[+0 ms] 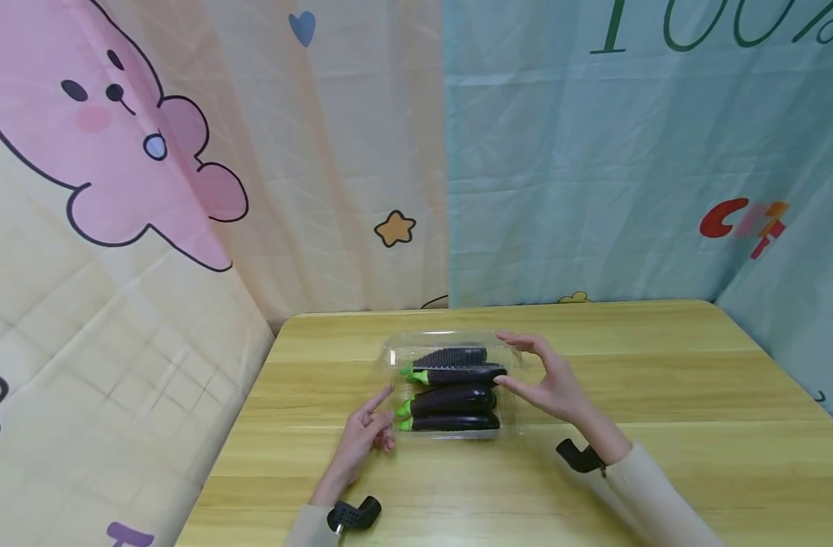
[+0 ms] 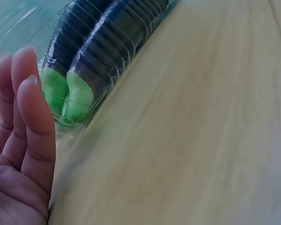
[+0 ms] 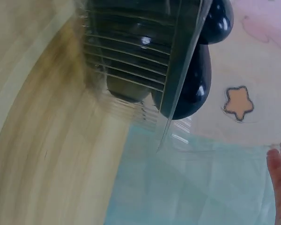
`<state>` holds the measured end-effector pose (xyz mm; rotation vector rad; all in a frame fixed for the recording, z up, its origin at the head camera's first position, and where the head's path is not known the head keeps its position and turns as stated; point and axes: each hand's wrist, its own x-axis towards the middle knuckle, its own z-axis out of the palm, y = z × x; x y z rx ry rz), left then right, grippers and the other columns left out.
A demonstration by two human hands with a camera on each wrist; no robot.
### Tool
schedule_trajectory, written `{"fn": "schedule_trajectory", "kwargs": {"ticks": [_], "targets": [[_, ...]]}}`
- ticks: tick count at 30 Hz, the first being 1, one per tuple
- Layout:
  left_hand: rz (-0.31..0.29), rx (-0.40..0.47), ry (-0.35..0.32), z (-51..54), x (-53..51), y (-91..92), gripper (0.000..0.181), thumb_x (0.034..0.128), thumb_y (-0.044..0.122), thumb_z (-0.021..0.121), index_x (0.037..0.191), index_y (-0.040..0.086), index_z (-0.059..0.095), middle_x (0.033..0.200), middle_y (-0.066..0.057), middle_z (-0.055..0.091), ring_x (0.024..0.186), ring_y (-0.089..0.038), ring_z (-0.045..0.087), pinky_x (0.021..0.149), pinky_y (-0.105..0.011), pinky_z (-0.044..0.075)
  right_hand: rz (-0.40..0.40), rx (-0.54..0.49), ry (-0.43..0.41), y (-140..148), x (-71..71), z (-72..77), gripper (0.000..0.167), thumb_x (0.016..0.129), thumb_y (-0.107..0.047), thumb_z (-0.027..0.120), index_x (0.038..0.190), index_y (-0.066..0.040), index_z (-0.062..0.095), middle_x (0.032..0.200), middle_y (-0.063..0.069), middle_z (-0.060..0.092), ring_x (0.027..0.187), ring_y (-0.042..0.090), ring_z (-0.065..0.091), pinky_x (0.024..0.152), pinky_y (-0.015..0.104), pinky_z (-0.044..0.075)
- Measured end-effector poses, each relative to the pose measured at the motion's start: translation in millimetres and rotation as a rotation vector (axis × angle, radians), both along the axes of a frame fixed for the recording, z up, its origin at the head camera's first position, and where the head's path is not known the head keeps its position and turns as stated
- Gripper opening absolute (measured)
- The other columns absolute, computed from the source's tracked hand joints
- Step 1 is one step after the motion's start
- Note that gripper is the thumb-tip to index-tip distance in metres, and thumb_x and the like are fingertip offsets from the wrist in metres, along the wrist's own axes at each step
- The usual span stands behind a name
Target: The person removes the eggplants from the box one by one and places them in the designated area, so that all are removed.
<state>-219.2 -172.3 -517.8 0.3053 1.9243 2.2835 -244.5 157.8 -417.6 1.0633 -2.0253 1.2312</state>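
Observation:
A clear ribbed plastic box (image 1: 511,433) sits on the table with several dark purple eggplants (image 1: 454,399) lying side by side in it, green stem ends to the left. Its transparent lid (image 1: 399,351) stands raised at the back. My left hand (image 1: 365,434) is at the box's left side, index finger stretched toward its edge; contact cannot be told. In the left wrist view its fingers look nearly straight. At the right, my right hand (image 1: 549,384) has thumb and fingers spread wide. Its fingertips (image 3: 277,164) are at the lid's edge in the right wrist view; the thumb is hidden there.
The box rests on a light wood-grain table (image 1: 663,395). Behind it hangs a printed curtain (image 1: 348,152) with a star and a pink bear, running along the table's far edge. Each wrist wears a black strap mount (image 1: 581,456).

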Motion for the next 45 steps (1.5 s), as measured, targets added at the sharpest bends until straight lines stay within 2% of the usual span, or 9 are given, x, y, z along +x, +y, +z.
{"fn": "schedule_trajectory", "kwargs": {"ticks": [8,15,18,22,26,31,36,40,45], "targets": [[-0.064,0.0,0.04,0.5,0.6,0.3,0.063,0.0939,0.005,0.055,0.148,-0.002,0.024,0.06,0.003,0.061,0.052,-0.01,0.059,0.05,-0.02,0.05,-0.082,-0.203,-0.254,-5,-16.4,8.6,0.056,0.079,0.015,0.067,0.129,0.012,0.042,0.128,0.027,0.048,0.112,0.018,0.053,0.097,0.035,0.044],[-0.088,0.012,0.057,-1.2,1.2,0.5,0.063,0.0932,0.003,0.054,0.147,-0.004,0.022,0.06,0.003,0.061,0.052,-0.01,0.06,0.05,-0.02,0.05,-0.044,-0.174,-0.285,-8,-40.2,-3.6,0.068,0.087,0.015,0.058,0.145,0.007,0.025,0.143,0.028,0.035,0.125,0.048,0.037,0.099,0.061,0.033],[-0.095,0.014,0.066,-3.2,2.8,1.8,0.063,0.0933,0.002,0.054,0.147,-0.004,0.023,0.06,0.003,0.06,0.052,-0.011,0.06,0.05,-0.02,0.05,-0.001,-0.197,-0.37,-7,-49.8,-15.5,0.068,0.089,0.014,0.054,0.146,0.009,0.018,0.147,0.029,0.025,0.127,0.052,0.03,0.099,0.065,0.029],[-0.072,0.019,0.054,-4.4,6.6,5.5,0.06,0.0934,0.002,0.052,0.147,-0.003,0.025,0.057,0.003,0.058,0.051,-0.011,0.06,0.051,-0.021,0.051,0.025,-0.234,-0.527,-3,-64.8,-38.5,0.065,0.095,0.008,0.05,0.148,0.006,0.013,0.151,0.026,0.017,0.133,0.047,0.024,0.102,0.061,0.029],[-0.045,0.028,0.018,-2.1,12.6,9.5,0.062,0.0915,0.002,0.051,0.148,0.0,0.026,0.055,0.003,0.054,0.05,-0.009,0.056,0.053,-0.023,0.053,0.013,-0.239,-0.595,1,-76.1,-57.6,0.058,0.098,0.005,0.044,0.148,0.006,0.014,0.152,0.025,0.016,0.133,0.047,0.025,0.103,0.048,0.034],[-0.056,0.014,-0.005,0.7,17.8,12.1,0.065,0.09,0.003,0.05,0.149,0.003,0.024,0.052,0.004,0.051,0.047,-0.008,0.053,0.053,-0.025,0.054,-0.031,-0.27,-0.746,0,-78.8,-68.1,0.053,0.1,0.003,0.04,0.147,0.006,0.018,0.152,0.024,0.016,0.122,0.048,0.041,0.089,0.036,0.051],[-0.061,0.03,0.006,0.3,16.1,12.4,0.061,0.0954,0.01,0.051,0.149,0.001,0.024,0.052,0.003,0.051,0.046,-0.008,0.053,0.052,-0.026,0.054,-0.09,-0.313,-0.895,0,-80.4,-73.0,0.05,0.101,-0.002,0.041,0.146,0.006,0.022,0.15,0.024,0.023,0.103,0.032,0.059,0.075,0.025,0.055],[-0.048,0.053,0.0,-0.7,14.9,12.1,0.06,0.0972,0.014,0.052,0.149,0.001,0.025,0.052,0.003,0.05,0.044,-0.007,0.053,0.052,-0.029,0.056,-0.114,-0.301,-0.914,0,-82.5,-73.7,0.05,0.101,-0.006,0.045,0.144,0.01,0.025,0.145,0.028,0.03,0.094,0.025,0.061,0.072,0.024,0.055],[-0.022,0.049,-0.01,-1.2,14.9,12.7,0.062,0.0962,0.017,0.056,0.149,0.003,0.027,0.05,0.003,0.051,0.044,-0.011,0.058,0.048,-0.028,0.054,-0.19,-0.199,-0.887,1,-83.0,-71.7,0.052,0.101,-0.014,0.048,0.141,0.012,0.03,0.139,0.029,0.039,0.115,0.037,0.052,0.085,0.03,0.052]]}}
